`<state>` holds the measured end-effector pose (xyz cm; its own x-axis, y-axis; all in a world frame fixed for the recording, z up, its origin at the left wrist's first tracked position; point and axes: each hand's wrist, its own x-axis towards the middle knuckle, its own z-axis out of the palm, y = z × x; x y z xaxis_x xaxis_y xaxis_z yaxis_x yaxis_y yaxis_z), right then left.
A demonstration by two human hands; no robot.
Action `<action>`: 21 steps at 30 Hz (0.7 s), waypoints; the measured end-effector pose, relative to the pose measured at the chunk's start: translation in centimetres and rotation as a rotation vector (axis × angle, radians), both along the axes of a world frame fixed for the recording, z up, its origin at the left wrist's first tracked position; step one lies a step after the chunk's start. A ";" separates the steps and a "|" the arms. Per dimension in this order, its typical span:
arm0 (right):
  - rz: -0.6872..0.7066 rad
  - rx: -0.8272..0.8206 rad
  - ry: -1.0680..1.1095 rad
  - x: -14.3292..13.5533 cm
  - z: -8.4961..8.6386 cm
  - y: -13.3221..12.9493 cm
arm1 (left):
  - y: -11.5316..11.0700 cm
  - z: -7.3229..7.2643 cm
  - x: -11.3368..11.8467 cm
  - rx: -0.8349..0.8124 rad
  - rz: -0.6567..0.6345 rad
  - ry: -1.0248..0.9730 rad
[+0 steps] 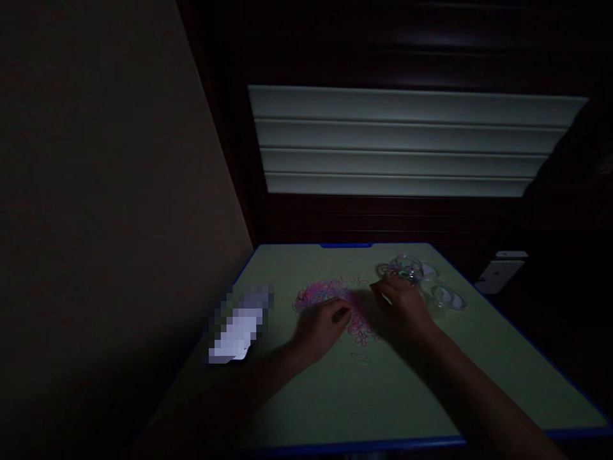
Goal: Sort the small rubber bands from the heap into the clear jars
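1. Coloured loops are heaped at the middle of the pale bench.
2. The left hand is seen at the heap's near edge, its fingers curled; whether anything is grasped cannot be told.
3. The right hand is placed beside clear containers, its fingers bent; their grip likewise cannot be told.
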<state>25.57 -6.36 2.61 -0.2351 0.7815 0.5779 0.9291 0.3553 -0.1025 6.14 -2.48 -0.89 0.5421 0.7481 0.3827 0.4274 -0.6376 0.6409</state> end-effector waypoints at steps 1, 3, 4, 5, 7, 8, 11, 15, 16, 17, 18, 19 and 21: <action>0.037 -0.037 -0.022 -0.5 -0.1 -0.1 | 0.0 0.1 -0.1 0.012 -0.005 0.004; 0.084 -0.099 -0.056 -1.3 -0.2 -0.4 | 0.1 0.5 -0.3 0.040 -0.020 0.012; 0.095 -0.121 -0.068 -1.5 -0.3 -0.5 | 0.3 0.8 -0.5 0.058 -0.030 0.021; 0.104 -0.138 -0.077 -1.7 -0.3 -0.6 | 0.6 1.0 -0.8 0.080 -0.037 0.036; 0.120 -0.159 -0.091 -1.8 -0.4 -0.7 | 1.4 1.8 -1.4 0.131 -0.045 0.087; 0.129 -0.166 -0.095 -1.8 -0.4 -0.8 | 1.9 2.2 -1.8 0.151 -0.054 0.116; 0.148 -0.167 -0.089 -1.7 -0.4 -0.8 | 3.5 3.6 -3.3 0.169 -0.073 0.215; 0.157 -0.153 -0.077 -1.6 -0.5 -0.7 | 5.4 4.9 -5.6 0.176 -0.045 0.332; 0.155 -0.156 -0.081 -1.6 -0.5 -0.7 | 5.8 5.0 -6.2 0.169 -0.057 0.360; 0.153 -0.159 -0.087 -1.6 -0.5 -0.7 | 6.1 5.0 -6.6 0.161 -0.070 0.391; 0.149 -0.158 -0.093 -1.6 -0.5 -0.7 | 6.5 5.0 -7.1 0.153 -0.079 0.423; 0.148 -0.157 -0.098 -1.6 -0.5 -0.7 | 6.7 4.9 -7.5 0.146 -0.082 0.451; 0.147 -0.160 -0.097 -1.6 -0.4 -0.8 | 7.2 4.6 -8.1 0.138 -0.069 0.495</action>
